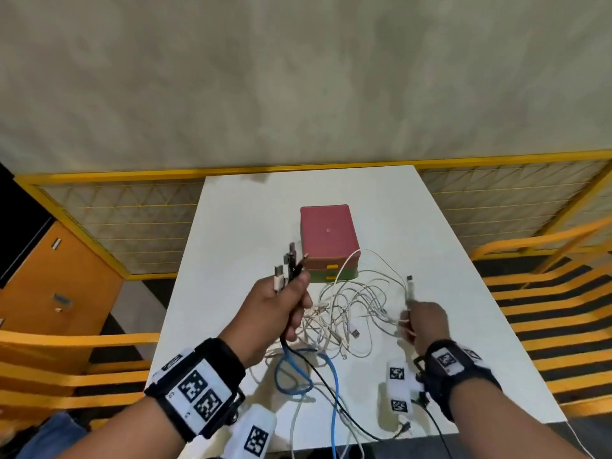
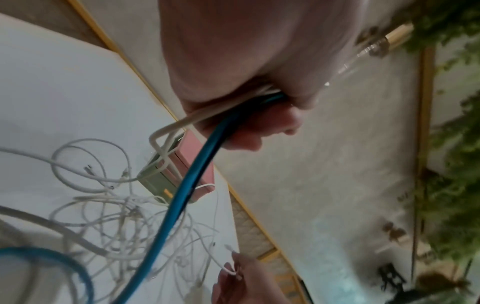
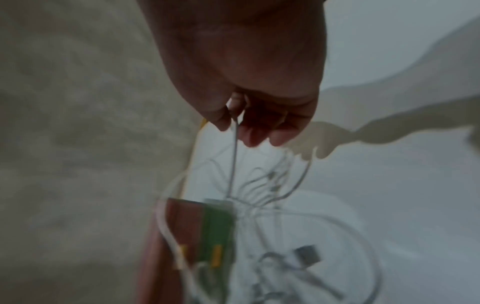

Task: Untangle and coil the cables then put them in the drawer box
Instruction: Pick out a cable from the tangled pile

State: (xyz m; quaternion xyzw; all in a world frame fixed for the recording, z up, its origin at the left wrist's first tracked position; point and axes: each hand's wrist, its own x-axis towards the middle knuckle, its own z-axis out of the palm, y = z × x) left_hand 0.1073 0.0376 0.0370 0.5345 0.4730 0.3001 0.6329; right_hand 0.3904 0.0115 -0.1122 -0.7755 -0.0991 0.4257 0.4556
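My left hand (image 1: 281, 303) is raised over the white table (image 1: 231, 233) and grips a bunch of cable ends (image 1: 287, 269), white and black, with plugs sticking up. A blue cable (image 2: 189, 185) and a black cable (image 1: 331, 392) hang from that fist toward the table's near edge. My right hand (image 1: 425, 321) pinches a thin white cable (image 1: 410, 288) just below its plug, which points upward. Between the hands lies a tangle of white cables (image 1: 351, 309). Behind it stands the small drawer box (image 1: 328, 240), pink on top and green below, with yellow handles and its drawers pushed in.
Yellow-framed mesh railing (image 1: 116, 213) runs behind and to both sides of the table. An orange cabinet (image 1: 56, 286) stands at the left. Orange slatted chairs (image 1: 546, 309) flank the table. Cables trail over the table's near edge (image 1: 331, 438).
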